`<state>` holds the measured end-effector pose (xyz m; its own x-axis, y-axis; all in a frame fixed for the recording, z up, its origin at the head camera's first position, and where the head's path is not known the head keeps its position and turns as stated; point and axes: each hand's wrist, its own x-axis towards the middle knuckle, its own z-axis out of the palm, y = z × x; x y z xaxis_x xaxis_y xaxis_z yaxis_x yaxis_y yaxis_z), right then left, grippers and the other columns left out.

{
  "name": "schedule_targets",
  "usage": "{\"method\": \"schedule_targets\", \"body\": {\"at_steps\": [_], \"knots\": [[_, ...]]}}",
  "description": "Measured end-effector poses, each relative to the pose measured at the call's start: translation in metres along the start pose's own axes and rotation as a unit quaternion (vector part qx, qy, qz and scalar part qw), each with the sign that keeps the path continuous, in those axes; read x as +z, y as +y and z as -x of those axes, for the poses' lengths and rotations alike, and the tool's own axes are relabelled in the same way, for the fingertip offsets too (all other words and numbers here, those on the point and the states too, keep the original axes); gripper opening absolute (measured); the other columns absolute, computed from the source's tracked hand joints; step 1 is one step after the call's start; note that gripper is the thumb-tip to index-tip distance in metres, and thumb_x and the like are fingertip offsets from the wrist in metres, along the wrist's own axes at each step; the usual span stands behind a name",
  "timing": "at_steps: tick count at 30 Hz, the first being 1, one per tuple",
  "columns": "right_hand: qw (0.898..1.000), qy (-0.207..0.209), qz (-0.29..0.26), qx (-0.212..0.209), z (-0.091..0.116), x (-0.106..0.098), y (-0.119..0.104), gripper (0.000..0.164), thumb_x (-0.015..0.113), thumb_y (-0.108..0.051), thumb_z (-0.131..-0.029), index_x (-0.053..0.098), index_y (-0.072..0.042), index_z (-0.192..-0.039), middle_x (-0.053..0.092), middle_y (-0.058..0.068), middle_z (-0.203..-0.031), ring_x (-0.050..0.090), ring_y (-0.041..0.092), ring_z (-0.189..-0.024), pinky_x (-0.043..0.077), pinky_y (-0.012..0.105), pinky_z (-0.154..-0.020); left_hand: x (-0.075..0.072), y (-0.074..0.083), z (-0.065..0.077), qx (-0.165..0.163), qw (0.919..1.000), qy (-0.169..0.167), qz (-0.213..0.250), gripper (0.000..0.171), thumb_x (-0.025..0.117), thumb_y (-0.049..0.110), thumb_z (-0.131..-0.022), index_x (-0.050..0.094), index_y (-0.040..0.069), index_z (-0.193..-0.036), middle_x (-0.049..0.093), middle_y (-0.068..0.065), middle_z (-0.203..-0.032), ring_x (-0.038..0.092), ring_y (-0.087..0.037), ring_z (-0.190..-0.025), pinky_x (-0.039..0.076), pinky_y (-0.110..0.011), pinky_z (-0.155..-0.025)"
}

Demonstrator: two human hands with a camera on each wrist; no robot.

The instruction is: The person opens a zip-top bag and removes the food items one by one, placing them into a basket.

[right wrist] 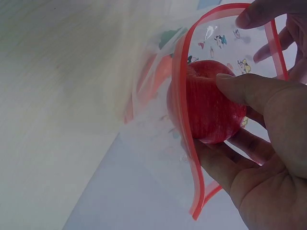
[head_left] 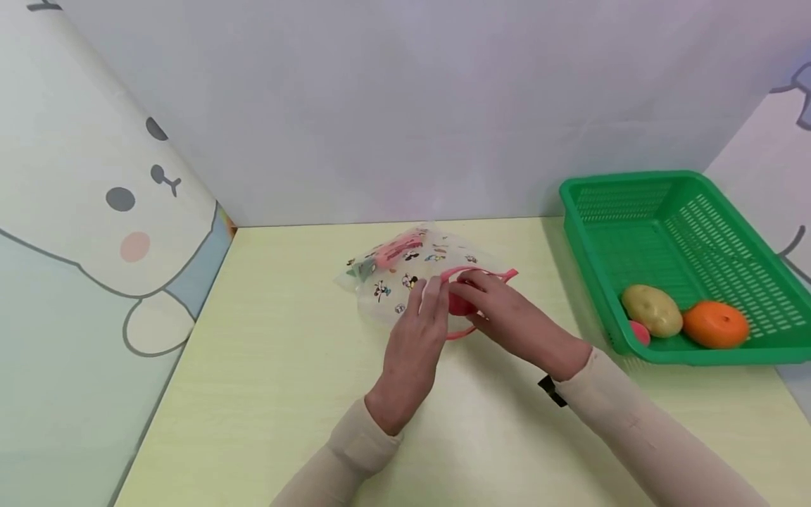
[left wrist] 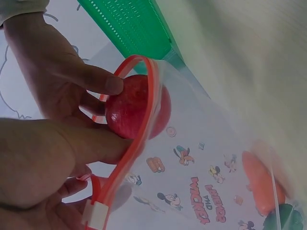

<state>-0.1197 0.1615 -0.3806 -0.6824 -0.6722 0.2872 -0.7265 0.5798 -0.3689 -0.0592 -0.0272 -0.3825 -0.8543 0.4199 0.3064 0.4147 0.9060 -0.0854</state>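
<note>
My right hand (head_left: 516, 320) holds a red apple (right wrist: 213, 105) with the thumb on one side and fingers on the other. The apple sits partly inside the mouth of a clear zip bag (head_left: 386, 299) with cartoon prints and a red zip edge. A white slider (left wrist: 96, 214) shows on that edge in the left wrist view. At the bag's mouth, my left hand (head_left: 412, 348) pinches the rim, its thumb inside and its fingers behind the film. Deeper in the bag lie an orange-red long piece (left wrist: 261, 182) and a dark green piece (left wrist: 285, 218), their kinds unclear.
On the right stands a green plastic basket (head_left: 589, 282). In its near corner lie a potato (head_left: 652, 310), an orange fruit (head_left: 716, 324) and a partly hidden pink thing (head_left: 640, 332). A pale wall (head_left: 380, 120) rises behind the light table (head_left: 266, 394).
</note>
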Motion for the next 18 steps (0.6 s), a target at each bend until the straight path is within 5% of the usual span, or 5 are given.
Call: {"method": "schedule_targets", "body": {"at_steps": [10, 18], "knots": [[0.997, 0.023, 0.023, -0.065, 0.011, -0.008, -0.001, 0.068, 0.095, 0.004, -0.072, 0.064, -0.002, -0.132, 0.063, 0.011, -0.129, 0.062, 0.028, -0.120, 0.063, 0.040, -0.091, -0.002, 0.000, -0.001, -0.001, 0.9999, -0.012, 0.006, 0.102, 0.097, 0.011, -0.075, 0.039, -0.002, -0.158, 0.041, -0.015, -0.157, 0.040, -0.034, -0.146, 0.060, -0.028, -0.095], [0.993, -0.005, 0.064, -0.096, 0.023, -0.014, -0.008, 0.066, 0.094, 0.001, -0.076, 0.061, -0.006, -0.132, 0.060, 0.007, -0.133, 0.059, 0.026, -0.124, 0.063, 0.037, -0.089, -0.002, 0.000, -0.002, -0.012, 0.9990, -0.032, 0.029, 0.102, 0.095, 0.007, -0.077, 0.037, -0.001, -0.160, 0.037, -0.015, -0.160, 0.039, -0.034, -0.147, 0.061, -0.029, -0.092]]}}
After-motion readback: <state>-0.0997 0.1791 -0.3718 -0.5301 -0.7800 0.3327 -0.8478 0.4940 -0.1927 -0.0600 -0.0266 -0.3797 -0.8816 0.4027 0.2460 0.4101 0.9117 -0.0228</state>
